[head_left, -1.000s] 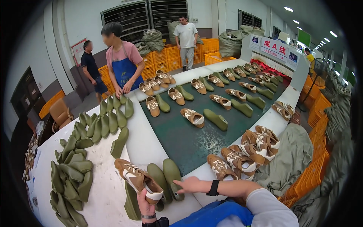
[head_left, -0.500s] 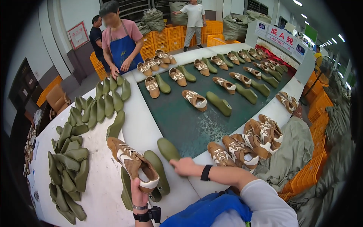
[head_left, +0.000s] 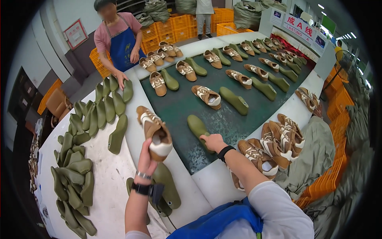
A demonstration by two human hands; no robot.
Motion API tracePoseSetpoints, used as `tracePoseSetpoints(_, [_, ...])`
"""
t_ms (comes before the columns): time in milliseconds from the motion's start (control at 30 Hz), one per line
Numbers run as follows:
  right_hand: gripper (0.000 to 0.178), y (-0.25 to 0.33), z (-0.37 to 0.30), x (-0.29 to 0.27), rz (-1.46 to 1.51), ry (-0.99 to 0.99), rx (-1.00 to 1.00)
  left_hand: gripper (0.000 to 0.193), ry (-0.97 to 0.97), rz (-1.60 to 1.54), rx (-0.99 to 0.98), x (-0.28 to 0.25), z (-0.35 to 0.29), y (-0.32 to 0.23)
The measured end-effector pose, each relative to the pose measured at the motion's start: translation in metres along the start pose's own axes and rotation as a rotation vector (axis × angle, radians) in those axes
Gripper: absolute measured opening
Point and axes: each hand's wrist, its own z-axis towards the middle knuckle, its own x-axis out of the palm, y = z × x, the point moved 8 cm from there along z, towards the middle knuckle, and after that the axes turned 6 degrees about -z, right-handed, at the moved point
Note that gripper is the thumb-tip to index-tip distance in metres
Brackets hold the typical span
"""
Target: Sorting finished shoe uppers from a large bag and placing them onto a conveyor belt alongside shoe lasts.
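Observation:
My left hand [head_left: 146,161] is closed around the heel end of a brown sneaker [head_left: 152,126] with white stripes and laces, held up above the white tabletop. My right hand [head_left: 214,142] grips the near end of a green shoe last [head_left: 196,126] at the near edge of the dark green belt. Below my left wrist, more green lasts [head_left: 166,181] lie on the white table, partly covered by my forearm. Another last [head_left: 118,134] lies alone to the left of the held sneaker.
Sneakers and lasts stand in rows on the belt [head_left: 175,131]. Several sneakers [head_left: 274,143] crowd the white ledge at right. Piled lasts [head_left: 75,179] cover the left table. Across it, a co-worker's hand [head_left: 121,77] touches lasts. Orange crates [head_left: 334,135] line the right side.
Both hands have moved forward: the left lifted the sneaker away from the lasts beside it; the right carried the last from the white border onto the belt. The co-worker has shifted left.

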Motion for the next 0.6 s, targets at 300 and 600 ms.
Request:
tracePoseSetpoints(300, [0.032,-0.014,0.009,-0.001,0.037,0.023,-0.049,0.042,-0.062,0.008,-0.077,-0.037,0.141,0.079])
tracePoseSetpoints(600, [0.032,-0.015,0.008,0.012,0.05,0.031,-0.05,0.05,-0.552,0.32,-0.225,-0.121,0.224,0.128])
